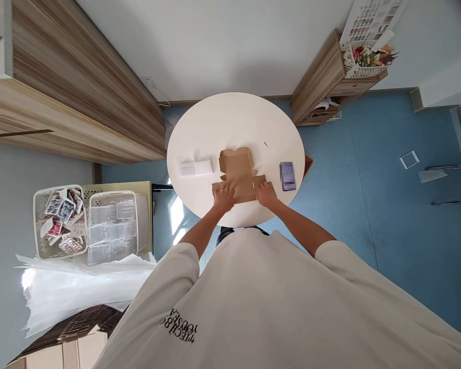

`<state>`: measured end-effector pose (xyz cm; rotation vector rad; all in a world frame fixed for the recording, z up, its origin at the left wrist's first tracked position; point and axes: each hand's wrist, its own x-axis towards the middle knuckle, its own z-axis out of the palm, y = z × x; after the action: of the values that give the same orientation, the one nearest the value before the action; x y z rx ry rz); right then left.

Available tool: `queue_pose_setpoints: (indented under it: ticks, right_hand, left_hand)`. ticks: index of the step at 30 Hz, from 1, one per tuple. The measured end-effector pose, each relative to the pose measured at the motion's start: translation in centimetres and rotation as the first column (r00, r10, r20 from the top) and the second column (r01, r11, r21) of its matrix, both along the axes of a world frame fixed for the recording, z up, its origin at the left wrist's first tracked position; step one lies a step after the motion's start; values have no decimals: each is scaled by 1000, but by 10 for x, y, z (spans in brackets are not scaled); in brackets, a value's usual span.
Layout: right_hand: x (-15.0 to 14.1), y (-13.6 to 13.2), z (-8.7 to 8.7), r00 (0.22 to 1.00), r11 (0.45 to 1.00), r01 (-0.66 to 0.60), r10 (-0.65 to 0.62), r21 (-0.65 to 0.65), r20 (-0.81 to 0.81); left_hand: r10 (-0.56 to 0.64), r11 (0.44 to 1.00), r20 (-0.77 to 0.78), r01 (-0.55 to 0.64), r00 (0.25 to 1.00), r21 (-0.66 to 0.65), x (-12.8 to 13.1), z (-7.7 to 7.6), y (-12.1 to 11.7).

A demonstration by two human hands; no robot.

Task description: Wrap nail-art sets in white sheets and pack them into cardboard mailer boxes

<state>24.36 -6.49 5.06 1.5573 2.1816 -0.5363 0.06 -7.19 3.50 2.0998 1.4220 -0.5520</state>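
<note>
A flat, partly folded brown cardboard box (236,170) lies on the round white table (234,115), its lid panel and side flaps spread out away from me. My left hand (223,199) is closed on its near left corner, fingers over the small flap. At the near right corner my right hand (266,195) grips the other flap, fingers bent over the cardboard. The undersides of both hands and the thumbs are mostly hidden. Left of the box sit white and clear small plastic boxes (195,168). A purple-blue flat item (288,176), blurred, rests to the right.
At the left stand a white basket of colourful packets (36,220) and a white basket of clear plastic boxes (141,220). White sheets (80,289) and stacked cardboard (49,353) lie below them. A wooden cabinet (318,77) holds a flower basket (369,70).
</note>
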Motion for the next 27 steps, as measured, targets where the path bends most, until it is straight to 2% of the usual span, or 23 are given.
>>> queue_pose_setpoints:
  ticks: [4,12,19,22,27]
  right_hand:
    - [10,4,-5,998,995,56,-56,-78,-5]
    - [7,19,-9,989,984,144,-147,-101,-27]
    - [0,27,-5,991,983,128,-132,-130,-20]
    - [-4,30,-4,992,985,124,-127,-121,-14]
    - [-18,51,-3,985,997,35,-45,-63,-165]
  left_hand:
    - [14,1000,-2,-14,1000,-27,-1,1,1]
    - [102,994,62,-99,993,-45,-3,3,15]
    - [24,1000,40,-23,999,-14,13,2,7]
    - [36,999,50,-37,998,30,14,0,8]
    - [66,998,76,-67,995,12,11,2,21]
